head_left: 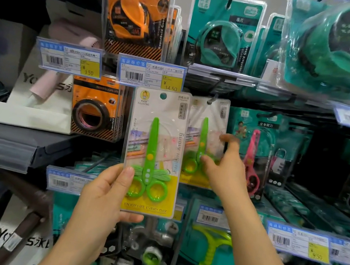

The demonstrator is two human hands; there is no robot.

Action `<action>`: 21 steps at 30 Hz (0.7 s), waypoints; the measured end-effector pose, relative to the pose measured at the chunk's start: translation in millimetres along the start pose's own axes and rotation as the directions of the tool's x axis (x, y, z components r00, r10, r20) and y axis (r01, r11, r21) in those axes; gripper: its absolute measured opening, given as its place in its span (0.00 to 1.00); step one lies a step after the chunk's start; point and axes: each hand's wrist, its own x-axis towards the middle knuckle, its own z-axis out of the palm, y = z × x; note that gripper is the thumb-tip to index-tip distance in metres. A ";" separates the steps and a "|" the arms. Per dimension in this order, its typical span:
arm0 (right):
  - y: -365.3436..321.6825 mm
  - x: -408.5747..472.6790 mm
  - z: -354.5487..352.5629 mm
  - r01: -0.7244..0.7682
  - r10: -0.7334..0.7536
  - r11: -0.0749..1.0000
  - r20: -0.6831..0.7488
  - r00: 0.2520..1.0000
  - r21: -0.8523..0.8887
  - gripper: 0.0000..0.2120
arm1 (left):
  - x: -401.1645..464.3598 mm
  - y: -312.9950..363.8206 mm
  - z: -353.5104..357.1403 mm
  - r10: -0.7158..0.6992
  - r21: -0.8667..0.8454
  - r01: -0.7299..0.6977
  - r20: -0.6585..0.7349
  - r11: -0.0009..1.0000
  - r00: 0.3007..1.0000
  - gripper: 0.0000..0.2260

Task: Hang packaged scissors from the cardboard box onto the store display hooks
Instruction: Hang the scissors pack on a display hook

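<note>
My left hand point(101, 199) holds a packaged pair of green scissors point(154, 152) upright by its lower left corner, in front of the display; its hang hole is at the top. Just behind and to the right, a second green scissors pack point(203, 137) hangs on a black display hook point(212, 100). My right hand point(226, 167) pinches the right edge of that hanging pack between thumb and fingers. The cardboard box is out of view.
Price tags point(150, 74) sit above the hook. Orange tape measures point(134, 10) and teal tape measures point(221, 35) hang higher up. Pink scissors point(252, 160) hang to the right, orange tape packs point(95, 109) to the left. A dark shelf edge point(3, 146) juts out at lower left.
</note>
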 end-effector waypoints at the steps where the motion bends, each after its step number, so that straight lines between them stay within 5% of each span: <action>1: 1.1 5.2 2.1 -0.017 0.017 0.999 0.008 1.000 -0.038 0.22 | 0.0 0.3 -0.9 0.003 -0.001 -0.003 -0.004 1.000 1.000 0.10; 9: 3.2 33.4 13.9 -0.018 0.035 0.948 0.050 0.998 -0.318 0.26 | -0.8 -1.6 -7.2 0.007 0.020 -0.006 -0.049 1.000 0.999 0.08; 13: 2.1 36.1 16.1 -0.017 0.140 0.857 0.201 0.970 -0.515 0.24 | -1.9 -1.5 -4.1 0.005 0.023 -0.004 -0.033 1.000 0.999 0.08; 15: -3.1 23.6 9.3 -0.002 0.073 0.922 0.171 0.983 -0.387 0.18 | -2.3 -1.0 -1.9 0.004 0.028 -0.003 -0.024 1.000 1.000 0.08; 17: -11.1 0.2 0.3 0.089 -0.086 0.996 0.088 0.992 -0.032 0.10 | -3.5 -1.9 0.6 0.001 0.029 0.000 -0.022 1.000 1.000 0.08; 19: -21.8 -28.7 -6.8 0.098 -0.141 0.929 0.096 0.985 0.357 0.05 | -5.9 -3.6 5.2 -0.005 0.031 0.006 -0.022 0.999 1.000 0.08; 21: -24.1 -52.4 -7.1 0.027 -0.137 0.849 0.170 0.976 0.528 0.17 | -8.8 -6.4 11.2 -0.002 0.039 0.003 -0.024 0.999 1.000 0.07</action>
